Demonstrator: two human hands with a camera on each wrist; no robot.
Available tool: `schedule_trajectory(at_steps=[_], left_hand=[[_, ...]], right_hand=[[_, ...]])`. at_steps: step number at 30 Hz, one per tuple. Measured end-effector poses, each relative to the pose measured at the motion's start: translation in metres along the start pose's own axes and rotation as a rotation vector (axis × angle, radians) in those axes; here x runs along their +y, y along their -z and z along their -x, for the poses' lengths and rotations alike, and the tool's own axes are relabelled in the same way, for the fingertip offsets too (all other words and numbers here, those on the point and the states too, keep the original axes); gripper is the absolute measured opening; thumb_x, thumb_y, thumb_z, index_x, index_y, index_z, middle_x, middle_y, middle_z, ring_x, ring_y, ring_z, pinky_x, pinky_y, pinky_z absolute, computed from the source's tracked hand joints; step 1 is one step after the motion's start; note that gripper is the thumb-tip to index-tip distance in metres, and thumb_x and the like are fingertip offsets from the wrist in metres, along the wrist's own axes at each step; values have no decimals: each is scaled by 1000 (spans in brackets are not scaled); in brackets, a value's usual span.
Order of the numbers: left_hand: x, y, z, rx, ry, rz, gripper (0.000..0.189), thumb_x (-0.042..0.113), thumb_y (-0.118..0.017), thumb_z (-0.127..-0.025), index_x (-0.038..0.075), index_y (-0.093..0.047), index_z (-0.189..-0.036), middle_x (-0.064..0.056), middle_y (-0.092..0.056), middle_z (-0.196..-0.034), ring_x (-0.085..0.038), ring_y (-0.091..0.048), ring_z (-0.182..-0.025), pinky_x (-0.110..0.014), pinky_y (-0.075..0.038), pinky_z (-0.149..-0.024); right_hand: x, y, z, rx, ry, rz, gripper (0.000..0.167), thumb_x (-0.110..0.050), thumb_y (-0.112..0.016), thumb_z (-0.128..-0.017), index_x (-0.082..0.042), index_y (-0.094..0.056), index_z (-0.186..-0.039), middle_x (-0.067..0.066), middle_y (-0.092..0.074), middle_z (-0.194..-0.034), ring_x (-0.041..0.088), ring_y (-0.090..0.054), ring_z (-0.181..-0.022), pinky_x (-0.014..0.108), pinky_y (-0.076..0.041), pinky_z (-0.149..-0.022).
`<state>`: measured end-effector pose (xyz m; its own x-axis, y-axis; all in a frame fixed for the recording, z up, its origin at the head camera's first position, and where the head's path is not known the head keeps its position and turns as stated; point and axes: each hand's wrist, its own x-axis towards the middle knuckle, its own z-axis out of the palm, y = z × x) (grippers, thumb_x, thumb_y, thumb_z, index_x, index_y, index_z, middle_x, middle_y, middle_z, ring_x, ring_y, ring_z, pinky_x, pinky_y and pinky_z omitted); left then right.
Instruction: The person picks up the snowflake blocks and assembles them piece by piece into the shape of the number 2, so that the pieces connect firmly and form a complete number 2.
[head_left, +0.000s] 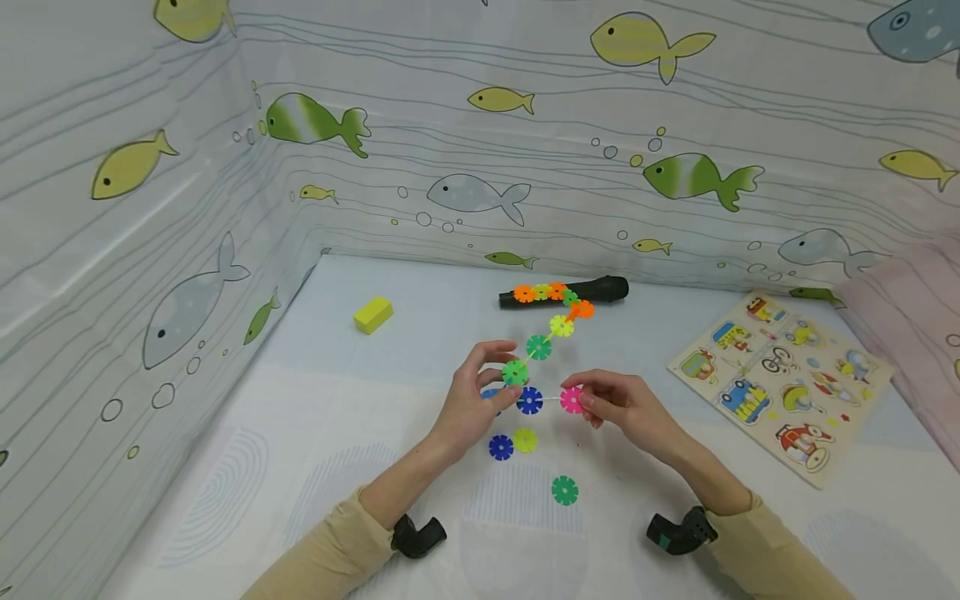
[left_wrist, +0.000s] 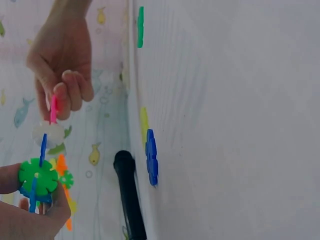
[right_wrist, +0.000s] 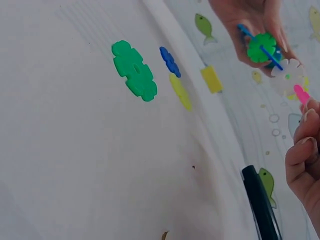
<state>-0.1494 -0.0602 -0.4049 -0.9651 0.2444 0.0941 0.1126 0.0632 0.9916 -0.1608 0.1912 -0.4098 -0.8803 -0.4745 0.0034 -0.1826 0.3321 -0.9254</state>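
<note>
A chain of notched plastic snowflake discs runs between the two hands and back toward the microphone. My left hand (head_left: 467, 407) pinches it at a green disc (head_left: 514, 372) and a blue disc beneath. Another blue disc (head_left: 529, 401) follows, joined through a whitish disc (left_wrist: 48, 134) to a pink disc (head_left: 572, 400). That pink disc is pinched between the thumb and fingers of my right hand (head_left: 630, 410). Green, yellow and orange discs (head_left: 525, 293) form the far arm of the chain. Below the hands lie a loose blue disc (head_left: 501, 447), a yellow one (head_left: 526, 440) and a green one (head_left: 565, 491).
A black microphone (head_left: 606, 289) lies at the back, behind the far discs. To the right is a wooden picture puzzle board (head_left: 780, 392); a yellow block (head_left: 373, 315) sits at the left. Fish-patterned cloth walls (head_left: 390, 225) border the table.
</note>
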Motion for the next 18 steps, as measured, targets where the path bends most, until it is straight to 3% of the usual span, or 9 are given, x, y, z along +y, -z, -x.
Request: schedule_trajectory(at_steps=[8, 18], left_hand=[[0, -1, 0, 8, 7, -5, 53, -3, -63, -94, 10, -45, -142, -14, -49, -138, -32, -61, -119, -35, -57, -94], [2, 0, 0, 5, 6, 3, 53, -3, -63, -93, 11, -45, -142, -14, -49, -137, -31, -61, -118, -34, -57, -93]], right_hand=[[0, -1, 0, 15, -4, 12, 29, -11, -57, -101, 1, -62, -127, 19, -63, -96, 20, -60, -73, 27, -55, -66], [0, -4, -1, 30, -29, 9, 30, -13, -57, -101, 0, -62, -127, 14, -64, -95, 36, -59, -79, 24, -54, -67]])
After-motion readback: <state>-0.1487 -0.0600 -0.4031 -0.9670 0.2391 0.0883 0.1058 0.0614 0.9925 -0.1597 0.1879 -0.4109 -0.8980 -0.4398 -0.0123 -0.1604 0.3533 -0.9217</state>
